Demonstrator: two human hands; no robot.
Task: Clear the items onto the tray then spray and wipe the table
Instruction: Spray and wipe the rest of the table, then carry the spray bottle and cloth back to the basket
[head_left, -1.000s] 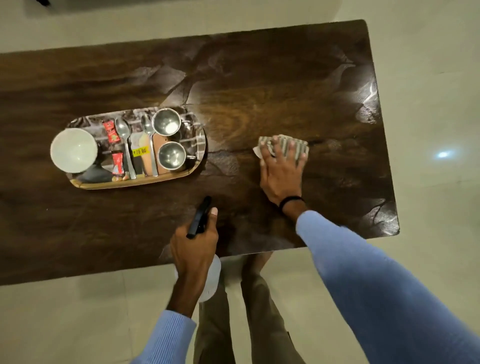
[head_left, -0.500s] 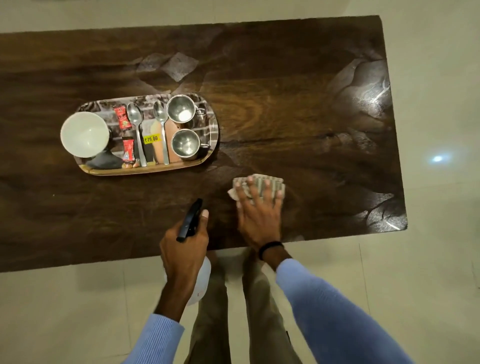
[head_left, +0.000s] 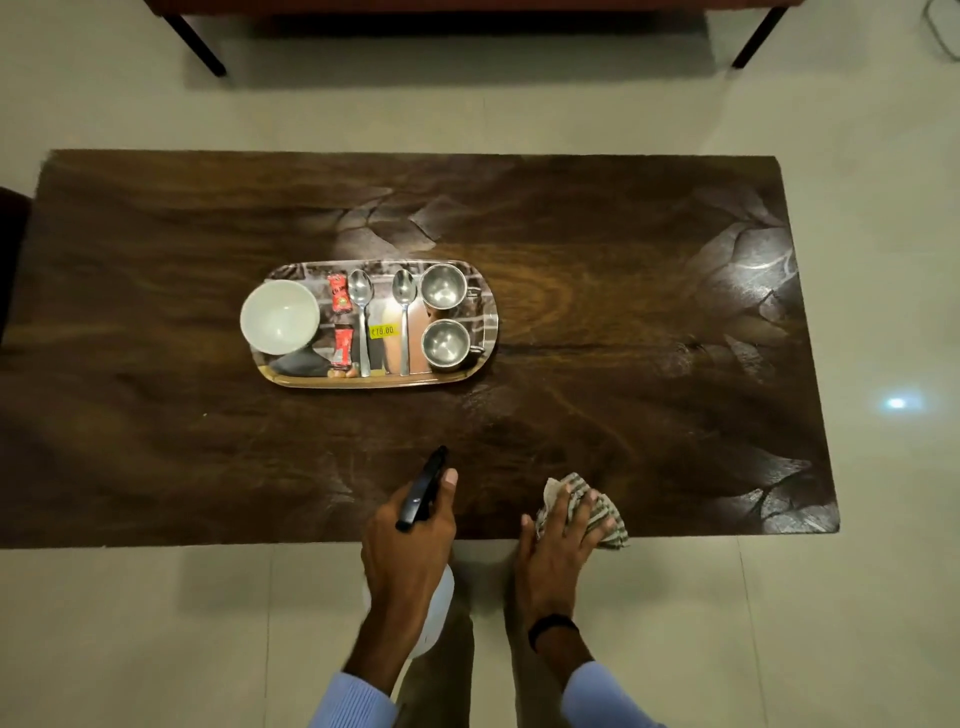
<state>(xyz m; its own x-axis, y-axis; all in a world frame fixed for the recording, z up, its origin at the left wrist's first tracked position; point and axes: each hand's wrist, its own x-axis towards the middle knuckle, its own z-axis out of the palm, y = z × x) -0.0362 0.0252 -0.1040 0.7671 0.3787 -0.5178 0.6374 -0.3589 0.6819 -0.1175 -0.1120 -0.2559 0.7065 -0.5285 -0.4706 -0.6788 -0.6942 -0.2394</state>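
Note:
The dark wooden table fills the middle of the head view. On it an oval tray holds a white bowl, two red sachets, two spoons and two steel cups. My left hand grips a white spray bottle with a black nozzle, at the table's near edge. My right hand presses a striped cloth flat on the near edge, just right of the bottle.
Pale tiled floor surrounds the table. Dark furniture legs stand beyond the far edge. My legs are below the near edge, between my arms. A dark object sits at the far left.
My right hand has dragged the cloth from the table's middle right back to the near edge. The view has pulled back. The left hand still holds the bottle.

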